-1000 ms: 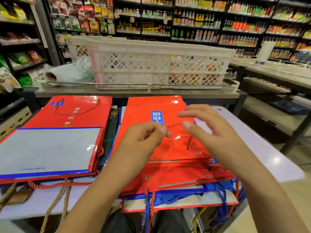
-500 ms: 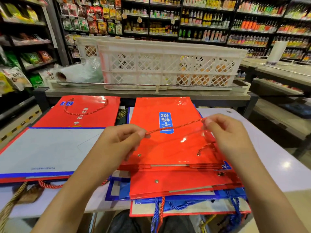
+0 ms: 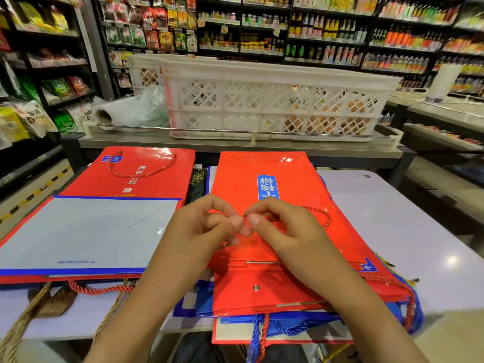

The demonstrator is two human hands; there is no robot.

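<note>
A flat red gift bag with a blue label lies on top of a stack of red and blue bags on the white table. Its red rope handle loops over the bag's face. My left hand and my right hand meet over the bag's middle. Each pinches the rope between thumb and fingertips, and the fingertips nearly touch. Part of the rope is hidden behind my fingers.
A second stack of red bags with a grey-white bag on top lies at the left. Behind the table stands a counter with a white lattice crate and a plastic bag roll. Stocked store shelves surround the area.
My hands held the rope stretched apart half a second ago; they have come together at the bag's middle, and the rope now hangs slack in a loop to the right.
</note>
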